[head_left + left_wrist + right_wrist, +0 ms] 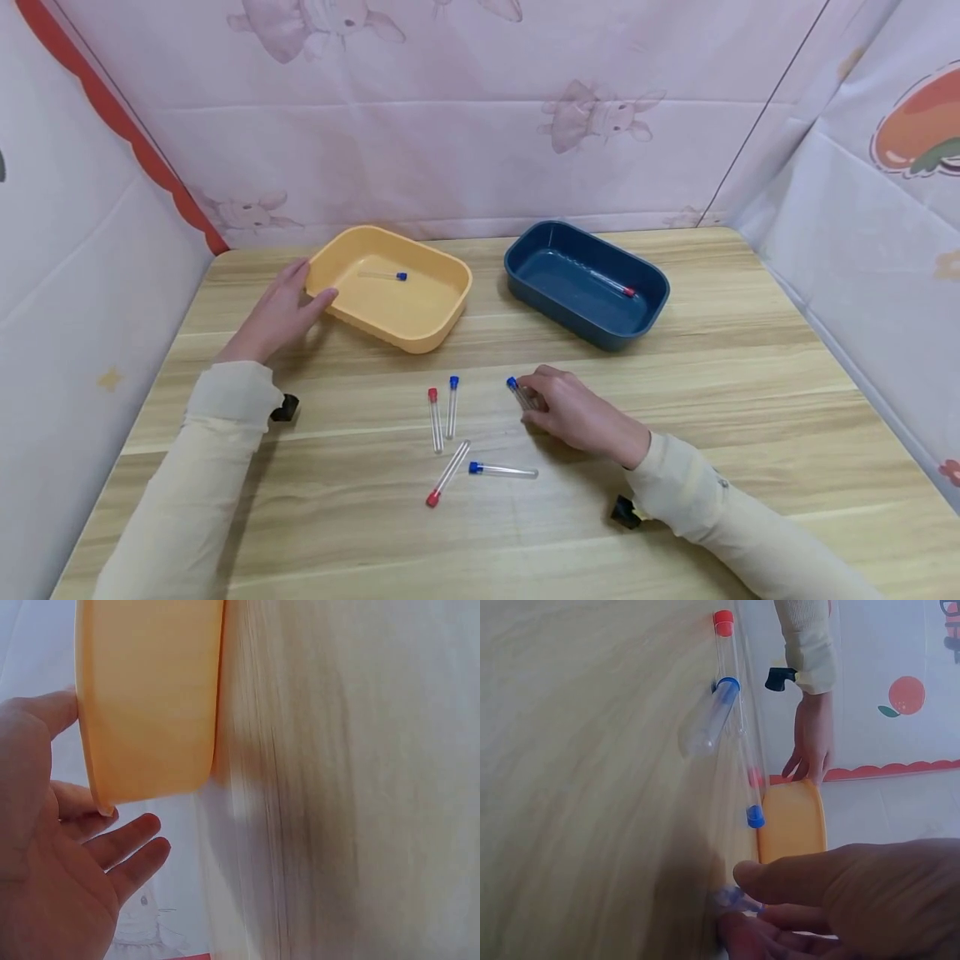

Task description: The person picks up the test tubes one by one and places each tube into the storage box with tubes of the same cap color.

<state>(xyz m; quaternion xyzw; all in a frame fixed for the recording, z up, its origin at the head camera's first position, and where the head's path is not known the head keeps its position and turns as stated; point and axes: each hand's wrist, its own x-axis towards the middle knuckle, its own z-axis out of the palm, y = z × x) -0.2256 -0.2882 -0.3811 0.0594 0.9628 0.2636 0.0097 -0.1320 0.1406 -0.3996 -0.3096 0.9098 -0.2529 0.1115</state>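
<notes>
A yellow plastic bin stands at the back left of the table, a blue-capped test tube inside. My left hand holds its left corner, thumb and fingers on either side of the rim. Close to the middle, my right hand pinches a clear test tube with a blue cap; my fingers hide part of it. On the wood to its left lie a red-capped tube and a blue-capped tube. Nearer me are another red-capped tube and another blue-capped tube.
A dark blue bin is at the back right, holding a red-capped tube. Printed cloth hangs behind the wooden table and along both sides. A gap separates the two bins.
</notes>
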